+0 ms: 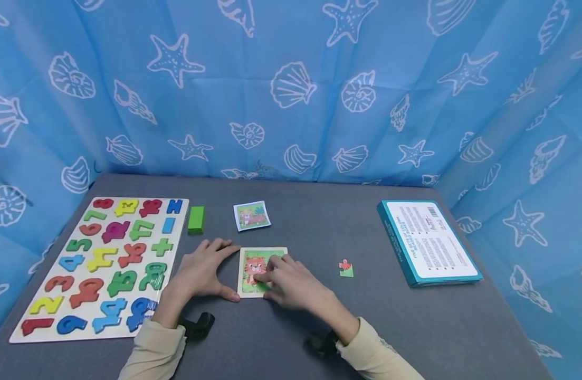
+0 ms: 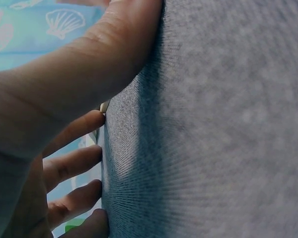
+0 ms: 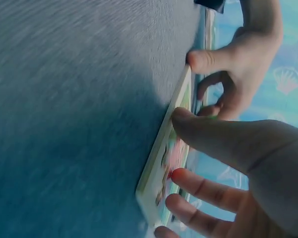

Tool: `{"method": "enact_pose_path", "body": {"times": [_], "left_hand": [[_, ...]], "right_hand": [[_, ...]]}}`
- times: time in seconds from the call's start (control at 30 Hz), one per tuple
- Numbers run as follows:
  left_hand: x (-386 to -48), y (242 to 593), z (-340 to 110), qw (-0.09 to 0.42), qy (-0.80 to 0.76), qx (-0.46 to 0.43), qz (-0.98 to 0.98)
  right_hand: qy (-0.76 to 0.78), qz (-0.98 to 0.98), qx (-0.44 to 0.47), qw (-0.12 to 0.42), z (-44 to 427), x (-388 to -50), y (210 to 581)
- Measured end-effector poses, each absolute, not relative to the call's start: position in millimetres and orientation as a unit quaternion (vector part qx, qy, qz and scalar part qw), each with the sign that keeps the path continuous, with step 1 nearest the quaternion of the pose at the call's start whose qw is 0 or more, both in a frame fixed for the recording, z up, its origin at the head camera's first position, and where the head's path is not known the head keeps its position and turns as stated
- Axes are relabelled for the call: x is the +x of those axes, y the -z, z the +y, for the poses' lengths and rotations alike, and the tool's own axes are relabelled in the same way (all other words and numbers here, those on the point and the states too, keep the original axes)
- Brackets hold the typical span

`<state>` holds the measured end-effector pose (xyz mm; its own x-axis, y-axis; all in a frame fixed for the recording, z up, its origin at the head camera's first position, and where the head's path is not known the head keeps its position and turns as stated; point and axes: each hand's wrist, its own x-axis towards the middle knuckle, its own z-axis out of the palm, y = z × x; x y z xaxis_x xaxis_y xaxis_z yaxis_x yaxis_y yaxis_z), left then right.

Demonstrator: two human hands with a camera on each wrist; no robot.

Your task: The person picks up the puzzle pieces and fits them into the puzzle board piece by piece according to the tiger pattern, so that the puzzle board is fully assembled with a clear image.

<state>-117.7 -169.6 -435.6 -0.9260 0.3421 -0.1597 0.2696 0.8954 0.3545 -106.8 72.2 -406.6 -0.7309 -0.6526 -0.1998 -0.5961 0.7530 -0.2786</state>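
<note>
A small square tiger jigsaw puzzle (image 1: 253, 266) in a pale frame lies flat on the grey table in the head view. My left hand (image 1: 202, 272) has its fingers spread, with thumb and index fingertips touching the frame's left side. Over the puzzle's right half, my right hand (image 1: 295, 282) presses its fingertips on the picture. In the right wrist view, the right thumb (image 3: 208, 134) rests on the frame's near edge; part of the picture is covered. One loose jigsaw piece (image 1: 346, 268), red and green, lies to the right.
A number board (image 1: 180, 232) with colourful numerals fills the left side. Behind the puzzle are a green block (image 1: 196, 220) and a picture card (image 1: 251, 216). A teal-and-white box (image 1: 430, 243) lies at right. Blue shell-print curtain (image 1: 319, 121) surrounds the table.
</note>
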Motion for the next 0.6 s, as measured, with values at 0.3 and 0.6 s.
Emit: {"method": "enact_pose_path", "body": {"times": [0.3, 0.6], "left_hand": [[-118, 436, -170, 0.112, -0.166, 0.16, 0.967], [-118, 436, -171, 0.111, -0.167, 0.163, 0.966]], "right_hand": [[0.147, 0.938, -0.296, 0.104, 121, -115, 398], [0.103, 0.97, -0.209, 0.072, 177, -118, 400]]}}
